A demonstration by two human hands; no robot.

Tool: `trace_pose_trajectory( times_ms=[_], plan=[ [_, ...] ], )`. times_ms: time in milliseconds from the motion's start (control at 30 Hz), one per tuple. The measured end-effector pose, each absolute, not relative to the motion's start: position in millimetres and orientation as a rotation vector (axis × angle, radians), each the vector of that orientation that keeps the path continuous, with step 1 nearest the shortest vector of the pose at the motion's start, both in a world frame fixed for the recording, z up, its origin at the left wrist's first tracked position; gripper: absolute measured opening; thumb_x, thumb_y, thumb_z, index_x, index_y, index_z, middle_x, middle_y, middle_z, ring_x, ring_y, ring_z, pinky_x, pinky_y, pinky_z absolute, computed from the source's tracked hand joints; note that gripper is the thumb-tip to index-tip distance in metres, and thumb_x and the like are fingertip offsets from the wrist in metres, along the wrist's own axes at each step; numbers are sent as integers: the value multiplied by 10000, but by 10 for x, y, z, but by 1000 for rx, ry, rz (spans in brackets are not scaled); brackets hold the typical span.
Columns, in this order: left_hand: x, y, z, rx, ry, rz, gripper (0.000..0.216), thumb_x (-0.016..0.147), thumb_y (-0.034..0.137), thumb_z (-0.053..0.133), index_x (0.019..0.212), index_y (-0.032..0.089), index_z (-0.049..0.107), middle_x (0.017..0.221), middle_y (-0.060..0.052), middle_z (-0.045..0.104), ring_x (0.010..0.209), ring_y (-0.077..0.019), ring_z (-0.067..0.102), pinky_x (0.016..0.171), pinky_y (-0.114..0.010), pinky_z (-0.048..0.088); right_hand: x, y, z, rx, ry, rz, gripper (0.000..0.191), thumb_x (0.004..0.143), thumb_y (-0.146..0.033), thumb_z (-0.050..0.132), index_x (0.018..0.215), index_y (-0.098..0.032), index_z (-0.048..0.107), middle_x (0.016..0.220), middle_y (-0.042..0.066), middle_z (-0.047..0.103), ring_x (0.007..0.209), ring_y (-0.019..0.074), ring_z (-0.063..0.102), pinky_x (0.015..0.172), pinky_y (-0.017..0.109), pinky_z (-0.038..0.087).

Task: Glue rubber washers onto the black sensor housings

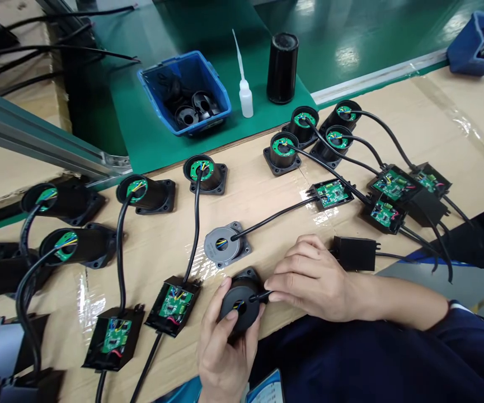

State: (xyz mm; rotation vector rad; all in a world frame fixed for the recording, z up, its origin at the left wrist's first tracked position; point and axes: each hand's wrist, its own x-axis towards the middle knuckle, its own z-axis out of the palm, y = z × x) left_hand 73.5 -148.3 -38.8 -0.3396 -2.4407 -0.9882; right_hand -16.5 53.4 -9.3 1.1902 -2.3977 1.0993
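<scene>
My left hand point(225, 347) is wrapped round a black round housing point(248, 313) with a square flange, tilted up near the bench's front edge. Coloured wires show through the hole in its black cap. A black cable point(262, 295) comes out of the cap's side, and my right hand point(311, 277) pinches it close to the cap. Just beyond lies a grey housing point(221, 246) with a grey cap, its cable running to an open box with a green circuit board point(332, 193). Behind my right wrist is a closed black box point(354, 253).
Several black housings with round green boards point(203, 172) stand or lie along the bench, cabled to open circuit boxes point(174, 305). At the back are a blue bin point(185, 92) of black caps, a white dropper bottle point(245, 98) and a black cylinder point(282, 70). Another blue bin point(479, 47) sits far right.
</scene>
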Motion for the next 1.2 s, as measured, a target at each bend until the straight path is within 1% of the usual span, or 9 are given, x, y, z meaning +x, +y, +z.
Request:
trace_pose_trajectory(
  times_ms=[67, 233, 433, 567, 667, 800, 933, 1033, 1200],
  plan=[
    [752, -1495, -397, -306, -2451, -973, 772, 741, -24, 820, 1379, 172, 434, 1422, -182, 621, 1287, -200, 654, 999, -316, 609, -170, 553, -67, 1198, -2394, 1093, 123, 1014, -287, 642, 1007, -177, 698, 868, -1, 747, 832, 146, 583, 817, 333, 414],
    [768, -1570, -378, -240, -2650, -694, 780, 854, 302, 799, 1506, 93, 425, 1255, -171, 710, 1150, -237, 711, 989, -345, 596, -179, 669, 2, 1178, -2463, 1061, 177, 1015, -304, 635, 1121, -174, 690, 960, 28, 758, 888, 158, 616, 851, 338, 444],
    [578, -1620, -265, -274, -2618, -451, 661, 886, 344, 757, 1449, 88, 525, 1233, -180, 655, 1134, -249, 672, 1011, -360, 551, -199, 964, 61, 1106, -2504, 1019, 267, 1004, -367, 650, 1180, -168, 676, 1053, 61, 741, 962, 189, 614, 924, 358, 434],
    [491, -1669, -157, -524, -2579, -233, 577, 845, 258, 799, 1379, 140, 618, 1352, -191, 630, 1291, -321, 601, 1094, -423, 480, -177, 1219, 55, 1001, -2537, 957, 273, 1001, -364, 655, 1216, -195, 656, 1092, 67, 728, 1035, 202, 631, 936, 369, 425],
    [515, -1738, -129, -691, -2470, -293, 518, 793, 109, 821, 1288, 129, 671, 1242, -152, 727, 1289, -292, 619, 1120, -401, 449, -137, 1321, 37, 951, -2555, 939, 280, 989, -341, 669, 1237, -212, 647, 1106, 66, 725, 1043, 204, 650, 917, 376, 448],
    [559, -1822, -169, -815, -2456, -403, 387, 800, 2, 766, 1162, 121, 698, 1164, -163, 766, 1257, -284, 656, 1046, -403, 496, -106, 1226, 63, 963, -2551, 944, 271, 983, -378, 667, 1204, -221, 666, 1078, 59, 745, 989, 215, 675, 889, 396, 489],
    [547, -1825, -189, -806, -2524, -346, 282, 862, 10, 693, 1102, 158, 686, 1198, -142, 769, 1210, -262, 682, 1004, -402, 475, -159, 995, 97, 1062, -2514, 964, 280, 1033, -428, 568, 1135, -197, 688, 1064, 39, 749, 968, 202, 674, 881, 385, 503],
    [531, -1793, -190, -785, -2561, -319, 247, 890, 25, 661, 1080, 183, 668, 1184, -111, 781, 1164, -238, 696, 989, -396, 451, -211, 882, 80, 1119, -2504, 971, 259, 1028, -407, 593, 1110, -179, 685, 1071, 61, 751, 992, 202, 663, 895, 391, 485],
    [543, -1761, -262, -741, -2507, -419, 345, 826, 12, 746, 1107, 186, 648, 1115, -100, 791, 1191, -244, 678, 1007, -399, 470, -226, 871, 35, 1127, -2537, 958, 232, 1011, -381, 630, 1092, -171, 685, 1086, 71, 745, 1009, 206, 638, 923, 396, 447]
  ],
)
